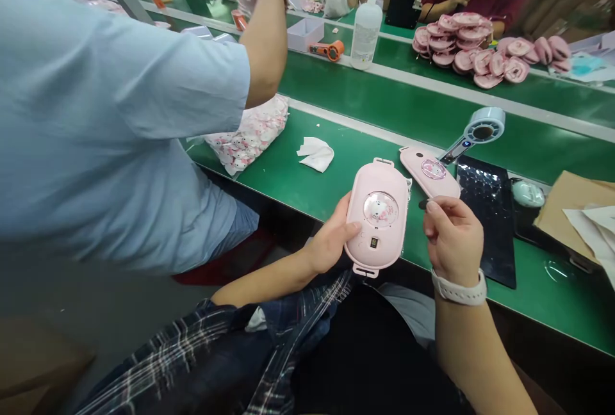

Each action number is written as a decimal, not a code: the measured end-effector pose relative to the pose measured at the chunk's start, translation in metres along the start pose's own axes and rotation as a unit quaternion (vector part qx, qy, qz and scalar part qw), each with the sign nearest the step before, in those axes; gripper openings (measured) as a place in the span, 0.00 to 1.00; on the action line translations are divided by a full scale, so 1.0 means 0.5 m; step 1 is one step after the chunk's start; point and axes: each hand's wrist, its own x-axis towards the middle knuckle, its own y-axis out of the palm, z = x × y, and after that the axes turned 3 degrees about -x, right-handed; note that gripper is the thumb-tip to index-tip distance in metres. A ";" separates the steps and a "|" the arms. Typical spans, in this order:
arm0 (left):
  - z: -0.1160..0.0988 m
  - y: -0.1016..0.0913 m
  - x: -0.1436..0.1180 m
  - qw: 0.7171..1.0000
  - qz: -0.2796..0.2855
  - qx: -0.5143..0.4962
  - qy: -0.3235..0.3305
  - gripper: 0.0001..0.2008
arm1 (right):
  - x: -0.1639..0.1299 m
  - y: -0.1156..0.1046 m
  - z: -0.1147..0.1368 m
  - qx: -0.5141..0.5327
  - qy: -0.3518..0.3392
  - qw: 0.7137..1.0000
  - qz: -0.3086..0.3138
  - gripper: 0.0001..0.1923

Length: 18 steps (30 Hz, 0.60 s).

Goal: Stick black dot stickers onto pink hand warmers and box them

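Note:
My left hand (330, 243) is wrapped round the edge of a pink oval device (377, 219), its thumb on the front. The device has a round window with a cartoon cat, a small dark display below it and a strap slot at each end. To its right, my right hand (454, 229) pinches a small dark piece (423, 204) between thumb and fingertips, apart from the device. What kind of piece it is I cannot make out. Just beyond that hand, a second pink device (430, 171) with a cat emblem lies on the green bench (312, 194).
A light blue handheld fan (483, 130) and a black bubble bag (494, 210) lie right. Ahead are a torn white paper (317, 154), a white bottle (366, 34) and heaped pink cases (456, 43). A co-worker in a blue shirt (120, 101) reaches across at left.

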 end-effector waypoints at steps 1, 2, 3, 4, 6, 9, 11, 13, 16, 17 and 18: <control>0.007 0.001 0.001 1.000 0.001 0.000 0.007 0.40 | -0.023 -0.002 0.020 -0.014 -0.001 1.000 0.024 0.09; 0.011 0.002 0.001 1.000 0.001 0.010 0.013 0.40 | -0.047 -0.004 0.040 -0.040 -0.007 0.998 0.051 0.07; 0.014 0.005 0.000 0.999 0.001 0.026 0.019 0.41 | -0.069 -0.004 0.058 -0.076 -0.019 0.994 0.079 0.05; 0.015 0.008 -0.002 0.999 -0.002 0.046 0.025 0.41 | -0.089 -0.003 0.073 -0.115 -0.037 0.987 0.104 0.04; 0.014 0.017 -0.007 0.995 -0.010 0.088 0.034 0.42 | -0.115 0.001 0.091 -0.189 -0.074 0.969 0.137 0.03; 0.008 0.032 -0.012 0.989 -0.019 0.136 0.051 0.41 | -0.125 0.006 0.092 -0.252 -0.114 0.951 0.142 0.05; 0.004 0.040 -0.014 0.985 -0.022 0.158 0.062 0.41 | -0.122 0.007 0.086 -0.264 -0.126 0.947 0.135 0.05; 0.001 0.047 -0.015 0.983 -0.021 0.169 0.067 0.42 | -0.117 0.006 0.081 -0.266 -0.133 0.946 0.131 0.05; -0.001 0.051 -0.015 0.983 -0.023 0.172 0.067 0.42 | -0.117 0.003 0.078 -0.258 -0.125 0.949 0.132 0.04; -0.001 0.051 -0.015 0.983 -0.025 0.171 0.066 0.42 | -0.118 0.002 0.078 -0.251 -0.116 0.951 0.135 0.04; -0.001 0.051 -0.015 0.983 -0.026 0.171 0.066 0.42 | -0.119 0.001 0.077 -0.242 -0.105 0.955 0.138 0.04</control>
